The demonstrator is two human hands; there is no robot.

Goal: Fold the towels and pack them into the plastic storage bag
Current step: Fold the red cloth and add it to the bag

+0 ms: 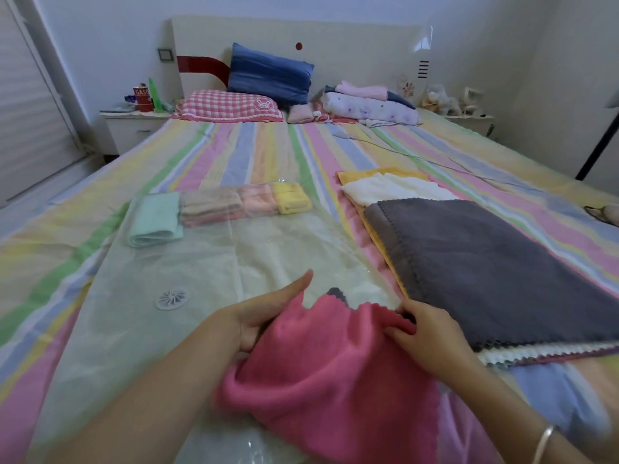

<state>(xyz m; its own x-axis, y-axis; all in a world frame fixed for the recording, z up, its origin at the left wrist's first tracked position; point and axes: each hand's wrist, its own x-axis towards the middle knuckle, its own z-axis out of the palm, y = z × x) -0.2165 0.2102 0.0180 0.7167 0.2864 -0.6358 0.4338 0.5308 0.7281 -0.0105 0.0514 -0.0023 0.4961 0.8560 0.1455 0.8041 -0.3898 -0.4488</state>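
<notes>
Now gripping: left hand point(264, 316) curled under the far left corner of the pink towel point(318, 363), thumb raised; right hand point(425, 326) pinching the far right corner; cloth slack between, draped toward the body over the near end of the bag point(201, 279); long axis of bag running straight away; folded row point(221, 204) at the far end, ahead-left, nearer the left hand; grey stack point(485, 262) just beside the right.
</notes>
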